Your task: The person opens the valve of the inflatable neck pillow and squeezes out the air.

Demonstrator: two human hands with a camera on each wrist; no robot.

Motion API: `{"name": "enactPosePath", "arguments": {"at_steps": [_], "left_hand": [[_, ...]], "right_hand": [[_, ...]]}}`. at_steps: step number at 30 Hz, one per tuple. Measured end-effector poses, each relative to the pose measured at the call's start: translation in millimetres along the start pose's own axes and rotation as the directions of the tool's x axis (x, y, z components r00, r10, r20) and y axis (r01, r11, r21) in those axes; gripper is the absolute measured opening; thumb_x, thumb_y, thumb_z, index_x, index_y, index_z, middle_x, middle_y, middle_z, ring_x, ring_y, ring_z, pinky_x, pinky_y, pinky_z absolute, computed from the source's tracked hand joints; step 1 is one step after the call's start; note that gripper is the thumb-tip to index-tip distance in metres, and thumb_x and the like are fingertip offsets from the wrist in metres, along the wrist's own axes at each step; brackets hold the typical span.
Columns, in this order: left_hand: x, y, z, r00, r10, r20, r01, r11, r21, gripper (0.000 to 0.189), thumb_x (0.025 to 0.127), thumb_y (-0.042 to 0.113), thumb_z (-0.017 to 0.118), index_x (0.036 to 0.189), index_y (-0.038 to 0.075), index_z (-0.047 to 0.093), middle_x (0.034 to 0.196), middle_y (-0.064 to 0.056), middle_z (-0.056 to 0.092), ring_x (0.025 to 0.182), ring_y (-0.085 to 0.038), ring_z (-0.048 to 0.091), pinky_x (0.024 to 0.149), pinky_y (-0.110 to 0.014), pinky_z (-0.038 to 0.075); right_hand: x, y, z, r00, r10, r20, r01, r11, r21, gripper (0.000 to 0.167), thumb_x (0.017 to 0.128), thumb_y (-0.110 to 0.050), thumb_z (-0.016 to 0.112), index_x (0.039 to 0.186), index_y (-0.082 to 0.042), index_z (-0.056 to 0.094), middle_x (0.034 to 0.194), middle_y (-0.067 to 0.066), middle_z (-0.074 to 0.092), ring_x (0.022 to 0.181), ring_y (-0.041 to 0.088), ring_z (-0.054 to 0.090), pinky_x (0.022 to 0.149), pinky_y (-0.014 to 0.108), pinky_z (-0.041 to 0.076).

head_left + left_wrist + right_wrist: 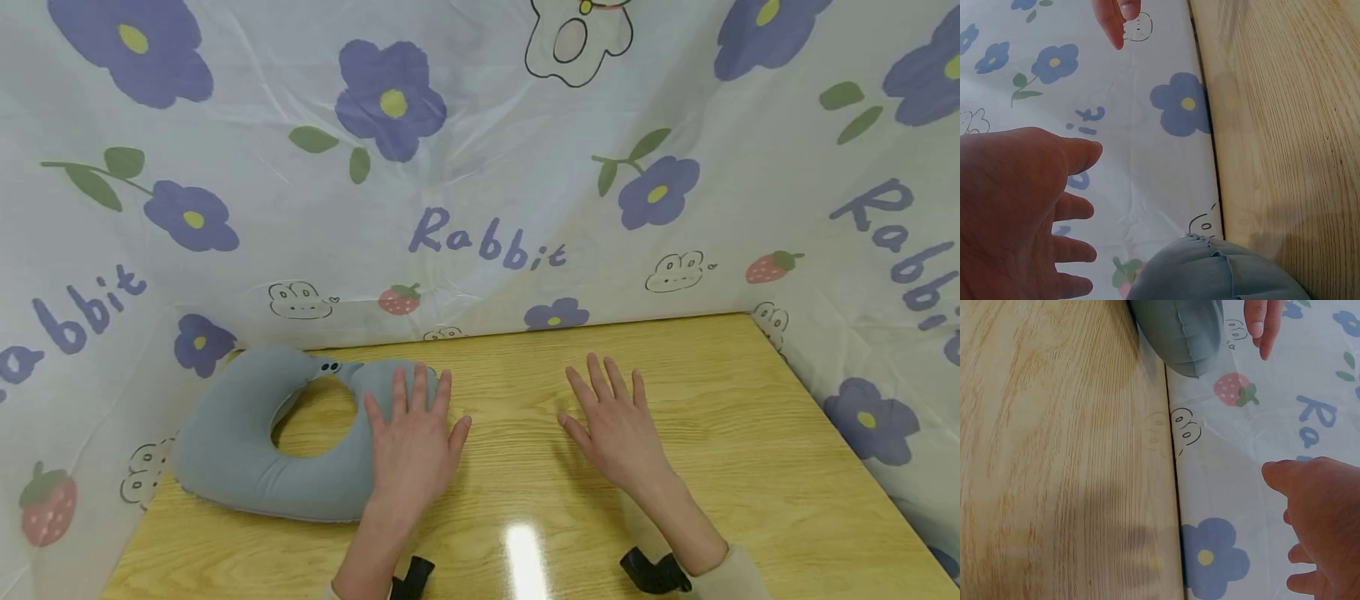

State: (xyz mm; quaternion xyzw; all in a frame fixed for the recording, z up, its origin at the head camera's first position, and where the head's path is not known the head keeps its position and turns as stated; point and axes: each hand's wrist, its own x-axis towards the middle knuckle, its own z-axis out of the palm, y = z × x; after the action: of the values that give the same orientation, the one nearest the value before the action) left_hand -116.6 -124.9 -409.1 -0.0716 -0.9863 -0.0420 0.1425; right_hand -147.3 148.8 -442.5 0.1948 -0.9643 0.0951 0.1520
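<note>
A grey U-shaped neck pillow (225, 450) lies on the left part of the wooden table, its two ends meeting at the back beside a pair of dark snaps. In the head view my left hand (415, 450) overlaps the pillow's right side, palm down with fingers spread. The left wrist view shows that hand (1016, 206) raised, with the pillow (1216, 272) lower in the picture and nothing in its grasp. My right hand (618, 433) hovers palm down over the table to the right, fingers straight and apart, holding nothing.
The wooden table (750, 467) meets a white cloth (495, 167) printed with flowers, strawberries and lettering at the back and both sides. Black camera mounts (654, 572) sit under each wrist. A bright light reflection shows on the table's front middle.
</note>
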Motion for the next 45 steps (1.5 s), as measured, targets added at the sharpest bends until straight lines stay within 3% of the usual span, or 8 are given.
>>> {"name": "enactPosePath", "arguments": {"at_steps": [14,18,22,26,30,34,38,45], "left_hand": [[-2.7,-3.7,-0.9,1.0,0.0,0.003,0.0,1.0,0.004,0.068,0.099,0.049,0.065,0.155,0.013,0.049,0.16,-0.024,0.036,0.149,-0.048,0.026,0.109,-0.078,0.022],[-5.1,-15.0,-2.4,1.0,-0.015,0.006,0.015,1.0,0.003,0.066,0.1,0.048,0.063,0.153,0.011,0.05,0.157,-0.025,0.039,0.147,-0.049,0.029,0.109,-0.079,0.021],[-9.6,-41.6,-10.6,0.996,-0.082,0.034,0.083,0.996,-0.025,0.065,0.103,0.047,0.058,0.154,0.008,0.048,0.157,-0.027,0.038,0.147,-0.051,0.027,0.109,-0.081,0.015],[-15.6,-73.5,-25.5,0.981,-0.171,0.095,0.178,0.981,-0.077,0.067,0.106,0.046,0.052,0.158,0.006,0.04,0.161,-0.028,0.029,0.15,-0.052,0.016,0.109,-0.081,0.008],[-23.7,-105.5,-37.2,0.963,-0.232,0.138,0.247,0.962,-0.112,0.07,0.106,0.046,0.051,0.16,0.005,0.034,0.161,-0.032,0.024,0.148,-0.057,0.014,0.106,-0.083,0.009],[-35.3,-140.2,-38.5,0.948,-0.278,0.154,0.299,0.946,-0.129,0.075,0.107,0.051,0.045,0.16,0.001,0.029,0.16,-0.037,0.019,0.144,-0.063,0.012,0.102,-0.086,0.01],[-47.1,-174.5,-34.6,0.936,-0.333,0.112,0.346,0.928,-0.138,0.075,0.108,0.052,0.042,0.158,-0.002,0.028,0.157,-0.04,0.019,0.141,-0.067,0.013,0.098,-0.088,0.011],[-62.6,-222.7,-28.2,0.891,-0.452,0.045,0.454,0.878,-0.152,0.076,0.108,0.051,0.04,0.157,-0.005,0.026,0.156,-0.042,0.019,0.14,-0.065,0.018,0.095,-0.087,0.019]], "right_hand": [[-0.3,-1,1,1.0,0.007,0.013,-0.007,1.0,0.01,0.065,0.101,-0.042,0.064,0.153,-0.007,0.049,0.159,0.026,0.035,0.146,0.048,0.032,0.115,0.071,0.022],[0.1,-4,3,0.999,0.01,0.038,-0.011,0.999,0.04,0.065,0.101,-0.041,0.064,0.153,-0.006,0.048,0.159,0.027,0.035,0.143,0.049,0.036,0.112,0.07,0.028],[0.6,-8,7,0.998,0.021,0.057,-0.026,0.996,0.086,0.066,0.101,-0.039,0.065,0.154,-0.004,0.046,0.158,0.029,0.036,0.138,0.052,0.042,0.107,0.067,0.038],[2.5,-12,11,0.999,0.022,0.048,-0.027,0.993,0.116,0.067,0.102,-0.037,0.065,0.154,-0.001,0.044,0.156,0.03,0.038,0.134,0.051,0.047,0.105,0.063,0.043],[6.5,-14,17,0.999,0.027,0.028,-0.031,0.988,0.153,0.067,0.102,-0.037,0.065,0.155,-0.001,0.042,0.157,0.029,0.038,0.132,0.049,0.05,0.1,0.061,0.048],[14.1,-18,23,0.997,0.065,0.045,-0.074,0.969,0.234,0.069,0.103,-0.038,0.063,0.156,-0.002,0.039,0.159,0.027,0.035,0.131,0.05,0.05,0.085,0.062,0.055],[24.3,-24,29,0.988,0.107,0.115,-0.14,0.932,0.334,0.07,0.105,-0.039,0.06,0.158,-0.002,0.035,0.162,0.025,0.03,0.133,0.052,0.046,0.079,0.064,0.055],[39.6,-43,38,0.978,0.102,0.18,-0.17,0.893,0.416,0.072,0.106,-0.042,0.055,0.161,-0.004,0.029,0.164,0.023,0.027,0.138,0.053,0.041,0.097,0.067,0.047]]}}
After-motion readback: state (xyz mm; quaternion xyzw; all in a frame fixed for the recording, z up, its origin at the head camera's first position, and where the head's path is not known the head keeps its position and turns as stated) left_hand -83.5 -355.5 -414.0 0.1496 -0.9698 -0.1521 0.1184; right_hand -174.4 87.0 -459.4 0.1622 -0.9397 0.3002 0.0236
